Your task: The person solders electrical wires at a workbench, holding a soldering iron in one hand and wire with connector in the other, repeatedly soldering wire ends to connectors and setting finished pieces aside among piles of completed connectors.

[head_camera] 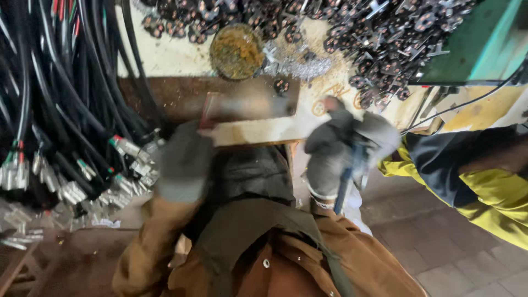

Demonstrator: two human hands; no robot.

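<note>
Closest to the lens is the wearer's brown canvas jacket (286, 264) with a dark green strap or apron band (247, 231) running up the chest. Just past it the two hands come up, both in grey knitted gloves and both smeared by motion. The right hand (335, 159) is clenched round the dark blue handle of a slim tool (345, 181) that hangs down out of the fist; its working end is hidden in the blur. The left hand (184, 162) seems to press on or pinch the near edge of a flat reddish-brown piece (242, 107) lying on the worn wooden workbench (165, 58); I cannot tell whether those fingers are closed on it.

That piece sits just ahead of the left glove and to the left of the tool hand, near but not touching it. To my eye the job wants the left hand to pin the piece flat and steady while the tool comes in squarely, slow enough to keep control.

Left of the hands hang thick black cables with silver crimped lugs (66, 187). A sleeve in yellow and black (484, 187), another person's, enters at right. Farther back stand a round tin of yellowish paste (236, 52) and a heap of small dark metal fittings (385, 38).
</note>
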